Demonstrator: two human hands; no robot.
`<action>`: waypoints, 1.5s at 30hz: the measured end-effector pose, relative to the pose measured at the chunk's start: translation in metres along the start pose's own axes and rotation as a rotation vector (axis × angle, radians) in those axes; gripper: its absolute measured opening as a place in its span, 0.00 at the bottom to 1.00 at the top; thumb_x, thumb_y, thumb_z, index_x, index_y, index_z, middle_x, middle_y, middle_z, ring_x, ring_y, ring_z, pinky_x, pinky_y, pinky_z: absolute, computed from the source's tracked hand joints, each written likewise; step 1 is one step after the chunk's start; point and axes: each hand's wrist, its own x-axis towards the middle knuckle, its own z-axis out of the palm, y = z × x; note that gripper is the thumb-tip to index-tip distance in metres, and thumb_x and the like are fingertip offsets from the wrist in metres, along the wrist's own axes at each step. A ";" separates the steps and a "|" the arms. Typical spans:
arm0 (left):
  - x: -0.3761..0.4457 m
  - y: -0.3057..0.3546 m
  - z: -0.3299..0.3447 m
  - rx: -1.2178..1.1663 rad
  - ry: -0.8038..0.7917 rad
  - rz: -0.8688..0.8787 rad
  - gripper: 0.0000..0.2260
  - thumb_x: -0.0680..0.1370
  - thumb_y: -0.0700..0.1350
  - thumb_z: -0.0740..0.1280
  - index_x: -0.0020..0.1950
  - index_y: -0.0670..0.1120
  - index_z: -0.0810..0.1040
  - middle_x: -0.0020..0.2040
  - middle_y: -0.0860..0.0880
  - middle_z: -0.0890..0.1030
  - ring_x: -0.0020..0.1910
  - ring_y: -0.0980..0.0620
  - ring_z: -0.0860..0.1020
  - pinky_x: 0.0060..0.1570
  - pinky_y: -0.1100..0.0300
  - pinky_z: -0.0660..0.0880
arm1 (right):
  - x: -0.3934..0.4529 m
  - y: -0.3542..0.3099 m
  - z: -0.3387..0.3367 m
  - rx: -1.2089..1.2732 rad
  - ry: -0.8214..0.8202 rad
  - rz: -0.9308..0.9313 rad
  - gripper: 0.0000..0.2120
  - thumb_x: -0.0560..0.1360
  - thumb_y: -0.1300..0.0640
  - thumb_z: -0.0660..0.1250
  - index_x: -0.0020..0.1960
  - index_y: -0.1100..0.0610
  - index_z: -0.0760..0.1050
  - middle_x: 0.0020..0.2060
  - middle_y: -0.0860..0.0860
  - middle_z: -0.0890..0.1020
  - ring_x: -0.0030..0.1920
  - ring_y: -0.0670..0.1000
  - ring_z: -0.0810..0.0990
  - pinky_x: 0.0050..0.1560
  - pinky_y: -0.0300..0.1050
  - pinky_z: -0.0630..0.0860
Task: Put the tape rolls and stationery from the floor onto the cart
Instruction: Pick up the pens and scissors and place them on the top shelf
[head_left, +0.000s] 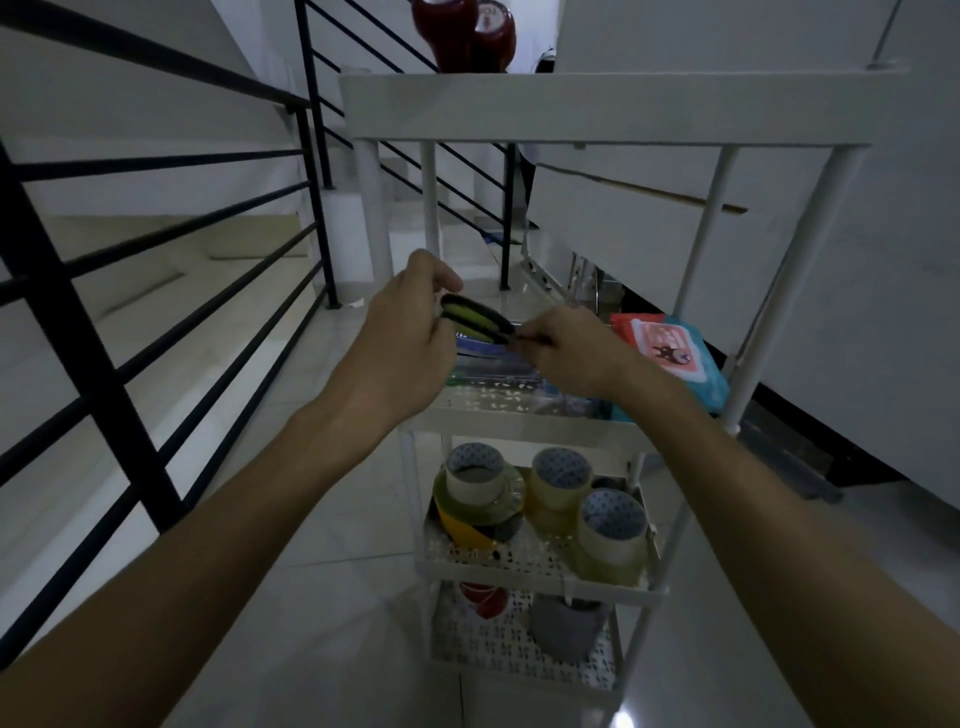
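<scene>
A white tiered cart (524, 415) stands in front of me. Both hands hold a black and green stationery item (475, 317), likely scissor handles, above its second shelf. My left hand (410, 322) grips the left end and my right hand (563, 345) pinches the right end. The shelf below carries several tape rolls: a clear roll (475, 473) on top of a yellow roll (462, 519), and two more clear rolls (561, 480) (613, 530). A red roll (483, 597) and a grey roll (563, 623) lie on the lowest shelf.
A red and blue packet (675, 353) and a clear box (498, 364) lie on the second shelf. Red objects (465, 31) stand on the cart's top shelf. A black stair railing (156, 249) runs along the left. A white wall and cabinet (779, 208) are on the right.
</scene>
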 end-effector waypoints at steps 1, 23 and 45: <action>0.000 0.002 -0.002 0.036 0.024 0.022 0.13 0.81 0.33 0.58 0.63 0.47 0.71 0.62 0.47 0.76 0.61 0.53 0.74 0.52 0.69 0.72 | -0.001 0.000 0.001 -0.046 -0.064 -0.002 0.14 0.84 0.57 0.61 0.54 0.62 0.83 0.39 0.52 0.80 0.39 0.50 0.78 0.38 0.35 0.69; 0.048 -0.009 0.038 0.564 -0.463 -0.117 0.16 0.80 0.37 0.69 0.67 0.44 0.80 0.65 0.41 0.80 0.60 0.43 0.80 0.60 0.53 0.78 | -0.004 -0.001 0.025 0.010 -0.020 -0.005 0.07 0.74 0.59 0.76 0.51 0.52 0.88 0.49 0.51 0.88 0.51 0.48 0.84 0.59 0.45 0.81; 0.065 0.000 0.036 0.882 -0.540 0.128 0.11 0.77 0.35 0.70 0.58 0.43 0.84 0.60 0.40 0.78 0.54 0.40 0.81 0.45 0.54 0.72 | -0.010 -0.005 0.033 0.133 0.113 0.054 0.05 0.70 0.60 0.79 0.47 0.56 0.88 0.43 0.53 0.88 0.44 0.48 0.85 0.51 0.42 0.82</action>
